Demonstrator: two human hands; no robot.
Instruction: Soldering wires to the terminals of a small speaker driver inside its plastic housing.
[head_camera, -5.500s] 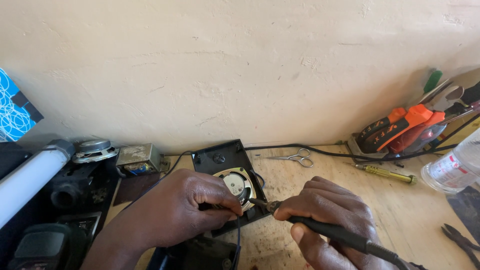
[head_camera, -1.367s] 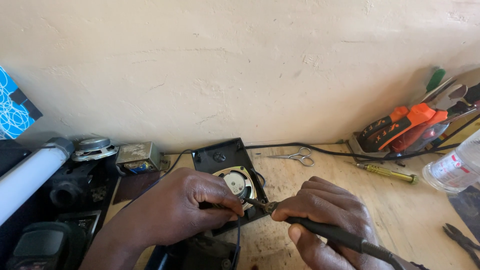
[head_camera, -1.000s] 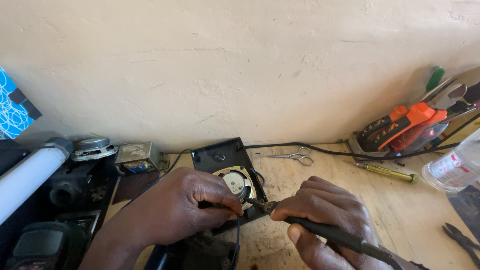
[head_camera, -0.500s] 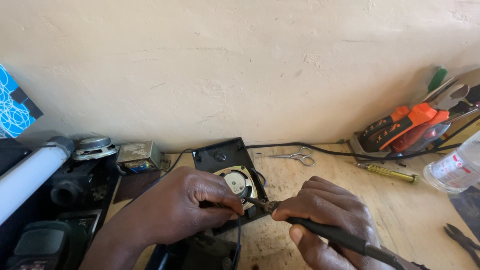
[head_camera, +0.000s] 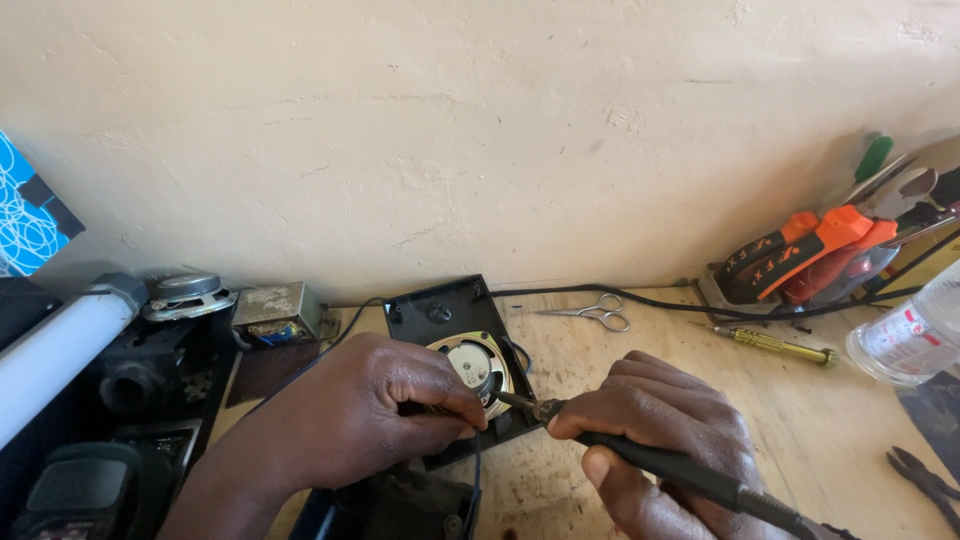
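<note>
A black plastic panel (head_camera: 445, 305) with a small round speaker (head_camera: 474, 362) mounted in it lies on the wooden bench. My left hand (head_camera: 375, 405) rests on the panel's near left side and pinches something thin beside the speaker; what it is stays hidden under my fingers. My right hand (head_camera: 660, 440) grips a black-handled soldering iron (head_camera: 660, 465), whose metal tip touches the speaker's right edge. The iron's handle runs off toward the lower right.
Small scissors (head_camera: 597, 314) and a yellow-handled screwdriver (head_camera: 775, 346) lie behind my right hand. Orange-and-black tools (head_camera: 800, 255) lean at the wall on the right, beside a clear plastic bottle (head_camera: 910, 335). Pliers (head_camera: 925, 480) lie at the right edge. A white tube (head_camera: 55, 350), another speaker (head_camera: 185, 292) and dark electronics crowd the left.
Almost nothing differs. Both hands stay in place at the speaker, with only a slight shift of the camera view.
</note>
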